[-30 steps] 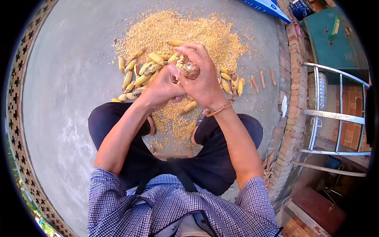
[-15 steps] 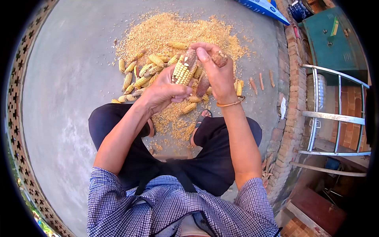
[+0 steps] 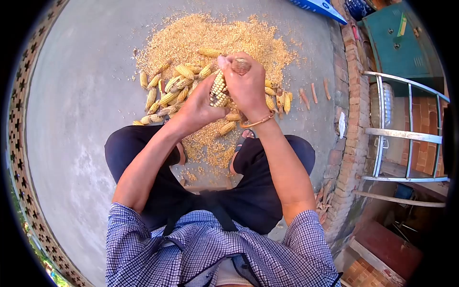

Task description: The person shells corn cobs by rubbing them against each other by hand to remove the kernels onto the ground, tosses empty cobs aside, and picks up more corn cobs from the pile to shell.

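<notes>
the floor point(image 3: 71, 119) looked like smooth matt concrete, with rough brickwork point(image 3: 355, 119) along its right edge and glossy blue plastic sheeting point(image 3: 320, 8) at its upper right. the held ear of corn point(image 3: 219, 88) was knobbly, the cob point(image 3: 242, 66) rough and dull. the shirt point(image 3: 205, 248) was woven cloth, the ladder-like frame point(image 3: 404, 135) shiny metal.

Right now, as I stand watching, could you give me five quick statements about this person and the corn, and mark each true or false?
1. The left hand holds an ear of corn with kernels on it. True.
2. The right hand is empty. False: it grips a brownish cob.
3. Loose kernels lie spread over the grey floor. True.
4. The green cabinet is at the left edge of the view. False: it is at the upper right.
5. The person's shirt has a checked pattern. True.
</notes>
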`<state>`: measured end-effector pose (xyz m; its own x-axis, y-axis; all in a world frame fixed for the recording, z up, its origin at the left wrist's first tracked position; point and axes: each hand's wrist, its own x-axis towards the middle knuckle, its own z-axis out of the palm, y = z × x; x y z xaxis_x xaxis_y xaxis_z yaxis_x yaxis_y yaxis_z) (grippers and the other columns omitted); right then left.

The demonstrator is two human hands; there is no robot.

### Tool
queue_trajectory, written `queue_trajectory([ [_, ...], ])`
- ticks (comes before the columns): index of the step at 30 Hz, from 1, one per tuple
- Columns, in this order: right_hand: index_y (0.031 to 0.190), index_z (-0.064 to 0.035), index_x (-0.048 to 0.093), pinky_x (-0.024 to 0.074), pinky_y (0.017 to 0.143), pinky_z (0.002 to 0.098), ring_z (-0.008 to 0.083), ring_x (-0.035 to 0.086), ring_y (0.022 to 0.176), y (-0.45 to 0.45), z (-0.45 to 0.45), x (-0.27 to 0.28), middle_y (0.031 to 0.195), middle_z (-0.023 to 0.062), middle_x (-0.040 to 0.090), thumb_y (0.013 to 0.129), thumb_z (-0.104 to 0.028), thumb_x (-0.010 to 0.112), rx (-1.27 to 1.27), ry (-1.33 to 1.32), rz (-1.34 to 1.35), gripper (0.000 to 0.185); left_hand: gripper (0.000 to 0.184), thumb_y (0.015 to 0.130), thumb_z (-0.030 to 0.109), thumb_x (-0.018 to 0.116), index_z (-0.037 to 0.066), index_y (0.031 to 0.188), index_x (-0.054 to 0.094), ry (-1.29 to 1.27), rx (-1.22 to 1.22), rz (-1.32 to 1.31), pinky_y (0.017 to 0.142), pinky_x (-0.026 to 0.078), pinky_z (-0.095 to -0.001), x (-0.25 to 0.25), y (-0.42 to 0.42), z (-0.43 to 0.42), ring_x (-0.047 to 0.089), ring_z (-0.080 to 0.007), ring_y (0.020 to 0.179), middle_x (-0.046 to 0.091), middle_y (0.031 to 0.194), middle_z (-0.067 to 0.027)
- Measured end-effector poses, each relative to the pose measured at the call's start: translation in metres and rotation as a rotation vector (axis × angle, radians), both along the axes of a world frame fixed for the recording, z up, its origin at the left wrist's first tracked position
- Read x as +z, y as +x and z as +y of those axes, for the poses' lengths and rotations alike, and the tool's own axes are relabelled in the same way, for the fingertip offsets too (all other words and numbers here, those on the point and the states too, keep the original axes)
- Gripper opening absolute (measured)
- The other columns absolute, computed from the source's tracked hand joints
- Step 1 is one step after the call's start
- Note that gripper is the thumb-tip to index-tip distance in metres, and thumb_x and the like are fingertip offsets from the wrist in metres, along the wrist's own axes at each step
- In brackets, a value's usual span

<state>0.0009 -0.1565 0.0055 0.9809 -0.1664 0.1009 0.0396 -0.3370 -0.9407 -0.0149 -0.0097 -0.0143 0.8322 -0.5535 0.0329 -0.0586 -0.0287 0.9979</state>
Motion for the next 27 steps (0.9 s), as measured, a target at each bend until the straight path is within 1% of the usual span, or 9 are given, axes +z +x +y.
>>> queue_trajectory([
  [2, 0.088, -0.0018, 0.067, 0.0476, 0.071, 0.0266, 0.0088, 0.060, 0.076, 0.002, -0.014, 0.010, 0.083, 0.0039, 0.067, 0.090, -0.023, 0.070, 0.069, 0.377, 0.104, 0.021, 0.071, 0.078, 0.004, 0.072, 0.000, 0.139, 0.037, -0.276, -0.107, 0.473, 0.057, 0.045, -0.0227, 0.018, -0.002, 0.007, 0.057, -0.0093, 0.072, 0.059, 0.098, -0.0071],
  [3, 0.090, -0.0024, 0.068, 0.0481, 0.073, 0.0267, 0.0087, 0.060, 0.079, 0.002, -0.021, 0.013, 0.086, 0.0027, 0.067, 0.092, -0.023, 0.068, 0.117, 0.487, 0.124, 0.020, 0.066, 0.079, 0.006, 0.072, 0.002, 0.136, 0.038, -0.390, -0.089, 0.529, 0.044, 0.027, -0.0180, 0.022, -0.007, 0.003, 0.041, -0.0025, 0.054, 0.053, 0.083, -0.0016],
  [5, 0.101, -0.0020, 0.069, 0.0476, 0.084, 0.0264, 0.0096, 0.060, 0.091, 0.000, -0.028, 0.015, 0.095, 0.0027, 0.068, 0.095, -0.024, 0.063, 0.199, 0.566, 0.137, 0.024, 0.064, 0.081, 0.008, 0.072, 0.002, 0.134, 0.038, -0.426, -0.096, 0.630, 0.045, 0.029, -0.0187, 0.025, -0.009, 0.006, 0.042, -0.0037, 0.055, 0.053, 0.084, -0.0021],
  [9, 0.115, -0.0008, 0.064, 0.0483, 0.087, 0.0285, 0.0110, 0.061, 0.095, -0.005, -0.026, 0.022, 0.101, 0.0034, 0.068, 0.095, -0.020, 0.062, 0.297, 0.508, 0.115, 0.028, 0.055, 0.084, 0.018, 0.073, 0.002, 0.126, 0.041, -0.529, -0.142, 0.681, 0.045, 0.031, -0.0188, 0.022, -0.005, 0.010, 0.041, -0.0054, 0.055, 0.052, 0.087, -0.0047],
  [13, 0.114, -0.0009, 0.064, 0.0496, 0.086, 0.0289, 0.0114, 0.062, 0.093, -0.005, -0.024, 0.024, 0.101, 0.0046, 0.068, 0.094, -0.018, 0.063, 0.349, 0.502, 0.056, 0.026, 0.041, 0.087, 0.013, 0.068, 0.002, 0.120, 0.045, -0.648, -0.211, 0.711, 0.046, 0.033, -0.0197, 0.022, -0.003, 0.012, 0.045, -0.0059, 0.059, 0.054, 0.088, -0.0044],
  [16, 0.108, -0.0015, 0.065, 0.0495, 0.080, 0.0264, 0.0090, 0.061, 0.088, -0.005, -0.026, 0.024, 0.095, 0.0029, 0.067, 0.093, -0.018, 0.065, 0.308, 0.452, 0.040, 0.022, 0.054, 0.087, 0.028, 0.072, 0.001, 0.125, 0.044, -0.529, -0.173, 0.611, 0.044, 0.032, -0.0191, 0.023, -0.004, 0.009, 0.042, -0.0062, 0.054, 0.052, 0.088, -0.0066],
  [18, 0.102, -0.0027, 0.067, 0.0477, 0.070, 0.0211, 0.0040, 0.058, 0.079, -0.008, -0.025, 0.027, 0.086, -0.0012, 0.065, 0.092, -0.016, 0.069, 0.231, 0.426, 0.088, 0.017, 0.050, 0.092, 0.031, 0.065, 0.001, 0.125, 0.044, -0.473, -0.103, 0.619, 0.044, 0.032, -0.0189, 0.026, -0.005, 0.007, 0.041, -0.0060, 0.054, 0.052, 0.087, -0.0065],
  [21, 0.109, -0.0018, 0.064, 0.0500, 0.085, 0.0302, 0.0111, 0.062, 0.091, -0.005, -0.026, 0.020, 0.098, 0.0051, 0.067, 0.095, -0.023, 0.064, 0.240, 0.382, 0.090, 0.025, 0.041, 0.099, 0.033, 0.054, 0.002, 0.124, 0.045, -0.467, -0.027, 0.705, 0.043, 0.032, -0.0191, 0.030, -0.006, 0.008, 0.044, -0.0063, 0.053, 0.054, 0.084, -0.0064],
  [27, 0.108, -0.0024, 0.066, 0.0477, 0.087, 0.0277, 0.0103, 0.062, 0.089, -0.003, -0.024, 0.015, 0.101, 0.0051, 0.067, 0.096, -0.023, 0.063, 0.273, 0.587, 0.025, 0.024, 0.051, 0.104, 0.048, 0.034, 0.002, 0.122, 0.047, -0.573, -0.027, 0.949, 0.034, 0.025, -0.0184, 0.024, -0.001, 0.013, 0.034, -0.0058, 0.043, 0.050, 0.077, -0.0071],
])
